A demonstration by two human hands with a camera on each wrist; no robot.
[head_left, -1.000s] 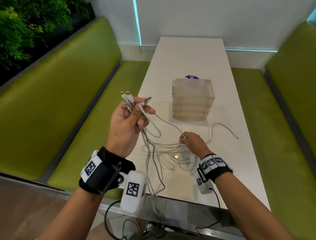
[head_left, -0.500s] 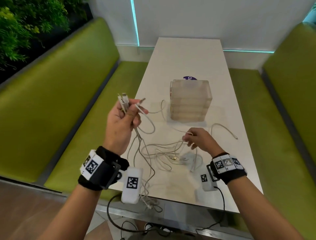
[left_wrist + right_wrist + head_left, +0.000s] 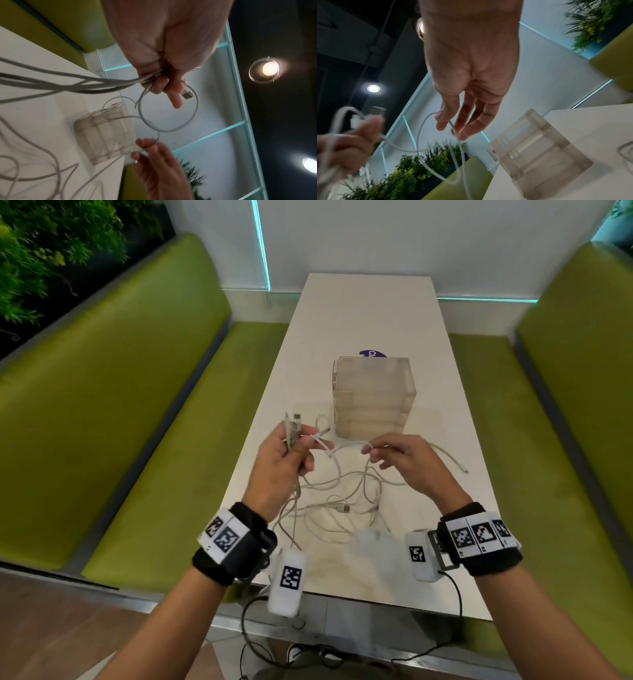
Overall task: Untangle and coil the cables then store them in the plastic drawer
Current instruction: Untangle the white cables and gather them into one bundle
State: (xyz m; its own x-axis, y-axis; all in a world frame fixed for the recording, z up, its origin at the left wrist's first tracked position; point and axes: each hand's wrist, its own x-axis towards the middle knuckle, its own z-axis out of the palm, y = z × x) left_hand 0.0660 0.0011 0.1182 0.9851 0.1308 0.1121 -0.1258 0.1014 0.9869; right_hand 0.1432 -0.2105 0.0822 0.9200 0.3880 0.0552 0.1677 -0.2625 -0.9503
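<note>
A tangle of white cables (image 3: 342, 501) is lying on the near end of the white table (image 3: 373, 313). Above it, the left hand (image 3: 281, 463) is clutching several cable ends in a fist at 10 o'clock, while the right hand (image 3: 407, 460) is pinching one strand between thumb and forefinger, other fingers loose. The translucent plastic drawer unit (image 3: 373, 398) is standing beyond at 12 o'clock.

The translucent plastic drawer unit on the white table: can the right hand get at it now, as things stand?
Probably yes, though not freely. The translucent plastic drawer unit stands just beyond the right hand with nothing between them, but that hand pinches a thin white cable whose other part the left hand grips, so it should let go first.
</note>
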